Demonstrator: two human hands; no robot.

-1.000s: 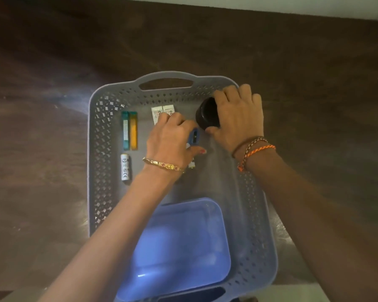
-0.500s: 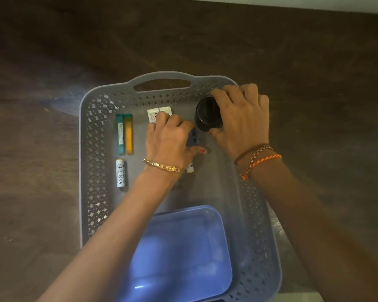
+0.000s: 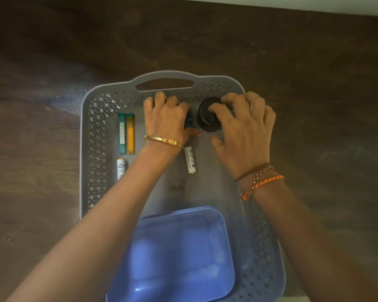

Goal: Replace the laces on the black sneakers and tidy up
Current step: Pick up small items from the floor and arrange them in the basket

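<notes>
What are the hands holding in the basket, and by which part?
The right hand has fingertips on the top of the black jar. The left hand curls over a small dark-blue item; where it grips is hidden.

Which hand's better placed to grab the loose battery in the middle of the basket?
Probably left. The battery lies right beside the left hand's wrist, while the right hand has fingers on the black jar.

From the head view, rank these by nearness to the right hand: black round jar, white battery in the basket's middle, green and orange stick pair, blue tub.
1. Black round jar, under the right hand fingertips.
2. White battery, just left.
3. Green and orange stick pair at the left wall and blue tub at the near end: too close to call.
</notes>
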